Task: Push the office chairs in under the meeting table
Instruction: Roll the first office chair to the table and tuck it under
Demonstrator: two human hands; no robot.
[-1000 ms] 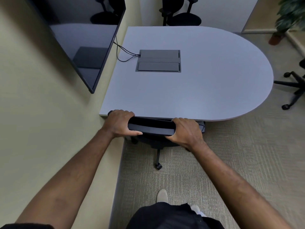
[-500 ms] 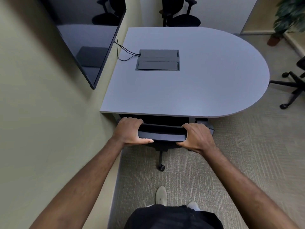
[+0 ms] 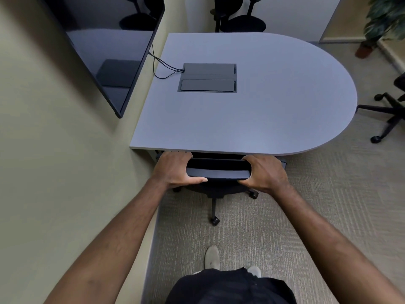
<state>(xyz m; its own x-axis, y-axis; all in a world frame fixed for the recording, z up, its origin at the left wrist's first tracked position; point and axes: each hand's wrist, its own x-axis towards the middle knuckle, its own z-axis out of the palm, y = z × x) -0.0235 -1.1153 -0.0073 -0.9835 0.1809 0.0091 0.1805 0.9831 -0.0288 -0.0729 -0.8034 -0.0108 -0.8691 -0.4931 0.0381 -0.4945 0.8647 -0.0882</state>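
Since the earlier frames, chair (image 3: pixel 219 172) sits a touch lower in the picture relative to the table (image 3: pixel 252 119) edge; view has shifted too, so whether the chair itself rolled is hard to say. Both hands grip the same spots on the backrest as before.

Left to right:
- Upper left: dark wall screen (image 3: pixel 109 51), cables (image 3: pixel 163 66) running from it to the flush panel (image 3: pixel 207 77) in the tabletop.
- Centre left: left hand (image 3: pixel 173 170) wrapped round the left end of the chair's backrest top, thumb on the near side, fingers curled over the far side.
- Centre: backrest top just below the near table edge, seat mostly hidden beneath; one wheel leg (image 3: pixel 214 212) trails out toward the feet.
- Centre right: right hand (image 3: pixel 265 172) clamped on the right end, same curled grip.
- Top centre: second chair (image 3: pixel 238 18) at the far edge, seat not under the table as far as can be seen.
- Right edge: third chair (image 3: pixel 392 110), only base and wheels in view, standing off the rounded end.

Progress, as judged: near chair looks nearly or fully in. Two chairs left.
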